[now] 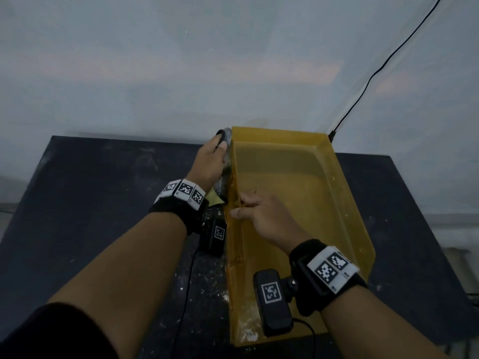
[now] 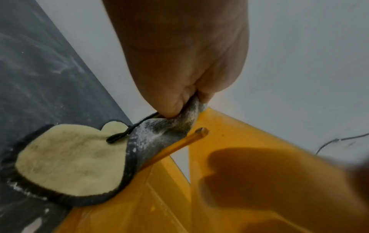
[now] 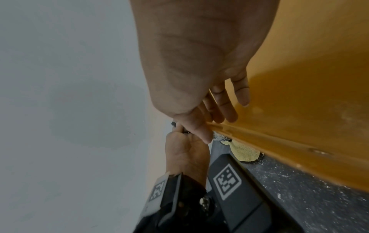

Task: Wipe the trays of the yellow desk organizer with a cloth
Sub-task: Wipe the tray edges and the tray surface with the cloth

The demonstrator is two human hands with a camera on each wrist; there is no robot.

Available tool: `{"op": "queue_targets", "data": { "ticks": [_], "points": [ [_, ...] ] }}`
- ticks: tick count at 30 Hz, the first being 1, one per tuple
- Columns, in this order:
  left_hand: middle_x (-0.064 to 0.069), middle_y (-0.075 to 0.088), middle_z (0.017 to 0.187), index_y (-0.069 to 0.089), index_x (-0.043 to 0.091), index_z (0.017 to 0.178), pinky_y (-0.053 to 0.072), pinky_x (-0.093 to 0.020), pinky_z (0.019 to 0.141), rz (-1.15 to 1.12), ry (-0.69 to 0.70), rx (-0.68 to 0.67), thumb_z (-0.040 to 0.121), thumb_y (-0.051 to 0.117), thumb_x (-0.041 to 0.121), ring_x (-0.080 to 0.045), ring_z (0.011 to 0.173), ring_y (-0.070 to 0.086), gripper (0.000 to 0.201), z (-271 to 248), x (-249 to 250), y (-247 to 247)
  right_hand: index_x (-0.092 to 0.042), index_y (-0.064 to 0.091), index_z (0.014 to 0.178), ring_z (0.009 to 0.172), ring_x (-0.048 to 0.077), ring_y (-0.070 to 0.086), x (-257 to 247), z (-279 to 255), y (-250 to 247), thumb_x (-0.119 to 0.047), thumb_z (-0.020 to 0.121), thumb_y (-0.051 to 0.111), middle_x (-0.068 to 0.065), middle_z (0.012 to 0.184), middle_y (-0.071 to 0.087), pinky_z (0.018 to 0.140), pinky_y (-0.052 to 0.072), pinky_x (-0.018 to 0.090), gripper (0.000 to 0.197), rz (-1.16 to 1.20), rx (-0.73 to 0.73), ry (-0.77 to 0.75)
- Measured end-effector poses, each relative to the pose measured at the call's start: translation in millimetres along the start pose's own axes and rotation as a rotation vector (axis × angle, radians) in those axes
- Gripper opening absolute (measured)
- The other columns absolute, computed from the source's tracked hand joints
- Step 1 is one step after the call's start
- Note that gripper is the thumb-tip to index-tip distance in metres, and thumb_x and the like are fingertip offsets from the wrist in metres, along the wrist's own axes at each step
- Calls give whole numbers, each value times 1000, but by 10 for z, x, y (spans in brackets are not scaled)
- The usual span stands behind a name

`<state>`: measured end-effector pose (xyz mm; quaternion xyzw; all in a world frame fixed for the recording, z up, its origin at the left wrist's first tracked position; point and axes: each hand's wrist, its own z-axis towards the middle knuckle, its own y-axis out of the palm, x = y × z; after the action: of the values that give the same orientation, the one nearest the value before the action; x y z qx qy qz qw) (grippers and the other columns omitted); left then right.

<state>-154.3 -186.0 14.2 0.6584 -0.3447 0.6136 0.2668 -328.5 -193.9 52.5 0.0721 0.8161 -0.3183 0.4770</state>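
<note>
Head view first: yellow desk organizer [image 1: 344, 193] stands on the dark table [image 1: 90, 203], reaching from the table's back edge, by the white wall [image 1: 181, 60], toward the near edge, right of the table's middle. Left hand [image 1: 210, 161] is just outside the organizer's left wall near the back corner, fingers curled round a grey cloth [image 1: 225, 177] pressed against that wall. Right hand [image 1: 264, 216] rests on the same wall's rim, thumb outside and fingers inside the top tray. Left wrist view: fingers [image 2: 169, 102] pinch the cloth [image 2: 155, 135] at the organizer's [image 2: 249, 141] rim; its pale yellow underside hangs over the table. Right wrist view: right hand [image 3: 199, 71] has relaxed, nearly straight fingers [image 3: 225, 108] lying on the organizer's wall [image 3: 279, 141], thumb over the rim.
</note>
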Motion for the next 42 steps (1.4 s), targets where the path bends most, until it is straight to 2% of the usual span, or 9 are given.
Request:
{"op": "queue_targets", "data": {
  "ticks": [2,6,14,17,21,31,35,38,42],
  "points": [
    [-12,66,105,63,19,119,50,-38,83,-41,-19,11,104,41,22,-23,91,60,27,-105,-48,-3,-27,52,64,79,16,49,-4,9,9,-28,85,73,-3,80,46,77,35,34,30,31,5,19],
    [-11,62,129,58,10,132,49,-39,102,-37,1,-19,103,45,25,-23,118,59,36,-307,-149,-106,-33,48,60,77,11,45,23,-10,-2,-18,89,72,-7,83,42,71,32,28,41,66,11,14],
    [-6,65,117,57,12,132,48,-40,99,-1,-24,-31,103,40,24,-21,107,61,36,106,25,-13,-19,47,66,85,13,45,4,-23,-13,-18,92,69,-2,91,41,78,34,31,35,61,-27,5],
    [-2,66,98,61,14,119,50,-37,83,2,-7,-20,104,41,22,-14,87,61,27,-12,-22,-7,-21,38,61,78,12,41,-1,-24,-27,-17,93,68,-1,87,38,72,31,30,44,41,-32,-7],
    [-9,55,139,44,13,145,43,-46,109,1,-3,-56,104,43,24,-21,129,52,42,-355,-64,-54,-38,51,49,72,6,40,-27,-29,-61,-19,96,66,-9,80,36,69,29,25,52,51,-48,-34],
    [-2,47,146,38,9,148,35,-43,116,-40,-36,-95,103,44,17,-17,136,43,46,-922,-224,-65,-53,61,65,79,-1,48,-12,-45,-19,-26,100,59,-9,85,46,78,34,22,44,-20,-41,-53],
    [-6,52,142,43,9,144,39,-45,113,-108,-78,-85,101,47,17,-19,133,49,44,-1177,-363,-72,-30,73,92,92,9,62,20,-50,17,-44,95,58,2,95,63,88,50,37,21,-9,-42,-75],
    [-6,60,135,51,9,139,44,-40,108,-119,-76,-154,101,46,15,-21,128,54,39,-1386,-459,-118,-2,65,97,97,31,62,122,-10,21,-59,88,53,19,103,62,94,48,57,59,-48,-35,-89],
    [9,60,131,48,15,141,45,-26,103,-105,-30,-167,103,43,16,-12,125,55,38,-1457,-357,-72,-8,68,117,114,22,63,28,-87,-27,-48,97,54,10,122,67,104,47,49,47,-40,-65,-40]
  ]
}}
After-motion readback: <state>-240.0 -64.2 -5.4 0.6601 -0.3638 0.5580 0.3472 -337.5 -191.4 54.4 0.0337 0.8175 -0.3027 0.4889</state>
